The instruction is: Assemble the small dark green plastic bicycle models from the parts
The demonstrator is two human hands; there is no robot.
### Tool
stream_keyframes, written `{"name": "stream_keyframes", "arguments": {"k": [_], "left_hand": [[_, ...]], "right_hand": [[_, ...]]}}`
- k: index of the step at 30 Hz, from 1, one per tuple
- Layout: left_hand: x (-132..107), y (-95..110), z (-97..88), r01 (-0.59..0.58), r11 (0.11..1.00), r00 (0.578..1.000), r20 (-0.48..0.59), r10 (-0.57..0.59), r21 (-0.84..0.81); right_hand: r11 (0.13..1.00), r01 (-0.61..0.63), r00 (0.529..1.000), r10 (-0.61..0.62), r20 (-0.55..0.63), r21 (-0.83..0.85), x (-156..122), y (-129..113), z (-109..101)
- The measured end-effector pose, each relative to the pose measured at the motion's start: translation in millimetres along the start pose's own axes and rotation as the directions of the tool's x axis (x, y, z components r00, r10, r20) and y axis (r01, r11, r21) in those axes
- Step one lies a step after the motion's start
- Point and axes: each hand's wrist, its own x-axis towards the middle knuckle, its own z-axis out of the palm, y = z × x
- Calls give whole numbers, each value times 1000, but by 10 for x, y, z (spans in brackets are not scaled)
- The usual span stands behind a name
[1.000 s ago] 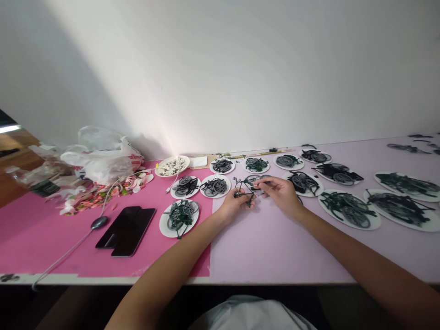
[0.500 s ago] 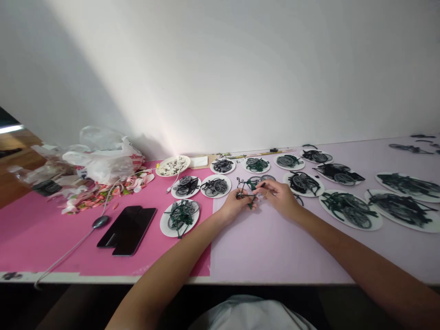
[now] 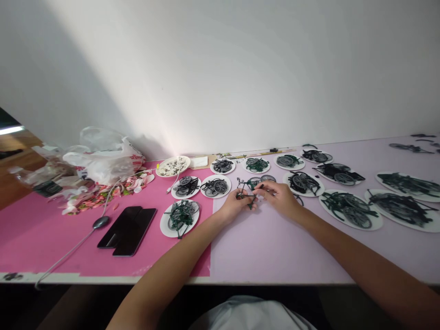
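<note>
My left hand (image 3: pixel 233 206) is closed around a dark green toy bicycle frame (image 3: pixel 242 184), which it holds up over the seam between the pink and lilac coverings. My right hand (image 3: pixel 280 196) meets it from the other side, thumb and forefinger pinched on a small dark piece (image 3: pixel 261 186) at the frame. What that piece is, I cannot make out. Behind the hands lie grey spoked wheels (image 3: pixel 268 177). Left of them, a plate (image 3: pixel 166 225) bears green bicycle parts (image 3: pixel 182 214). Fingers cover part of the frame.
Several white plates of dark bicycle parts stand along the back and right, one large plate (image 3: pixel 377 224) near my right forearm. Two black phones (image 3: pixel 134 231) and a mouse-shaped grey device (image 3: pixel 101 222) with a cable lie left. Plastic bags (image 3: pixel 103 160) and pink petals (image 3: pixel 99 197) crowd the back left.
Both hands stay almost in place around the bicycle frame. My right fingers have shifted very slightly at the small dark piece. Nothing else has visibly moved.
</note>
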Motion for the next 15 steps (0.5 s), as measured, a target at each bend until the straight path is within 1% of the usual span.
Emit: {"name": "stream_keyframes", "arguments": {"k": [3,5,9,12,15], "left_hand": [[-9,13,-1,-3,1000,1000,8,3,3],[-9,13,-7,1,1000,1000,8,-1,9],[15,-21,-27,-4,1000,1000,-6,5,19],[33,-42,-38,-20,1000,1000,4,19,20],[39,-39,-40,-23,1000,1000,13,23,16]], "right_hand": [[988,145,989,-146,-20,-45,26,-27,-12],[980,192,981,-194,-20,-52,37,-34,-11],[983,178,983,-180,-32,-41,23,-11,18],[987,157,986,-158,-52,-20,-3,-1,40],[974,223,974,-224,-40,-32,-20,-18,47]]}}
